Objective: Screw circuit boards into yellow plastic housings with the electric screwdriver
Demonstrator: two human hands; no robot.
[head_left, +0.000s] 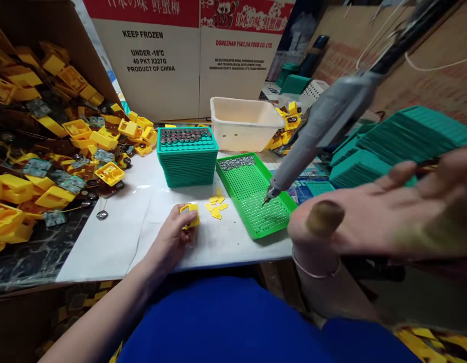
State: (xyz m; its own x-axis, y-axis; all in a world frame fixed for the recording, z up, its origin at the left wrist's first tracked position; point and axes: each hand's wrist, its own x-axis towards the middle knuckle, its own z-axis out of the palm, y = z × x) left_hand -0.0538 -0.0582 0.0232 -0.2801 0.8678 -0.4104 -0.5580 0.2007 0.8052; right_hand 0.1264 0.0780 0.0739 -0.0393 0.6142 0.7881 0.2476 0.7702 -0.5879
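My left hand (176, 227) is closed around a small yellow plastic housing (193, 214), thumb on its top, just above the white work surface (123, 229). My right hand (373, 212) is raised close to the camera on the right, palm showing, fingers spread, holding nothing. Beside it hangs a grey electric screwdriver (316, 131), its bit pointing down over a green perforated tray (259, 234). Small silver screws (238, 162) lie at the tray's far end. Several flat yellow plastic pieces (216, 205) are scattered between the left hand and the tray.
A heap of yellow housings (105, 138) with wires and circuit boards fills the left. A stack of teal trays (190, 169) carries small round metal parts. Behind stand a white bin (246, 126) and cartons (150, 91). More teal trays (403, 136) are piled at right.
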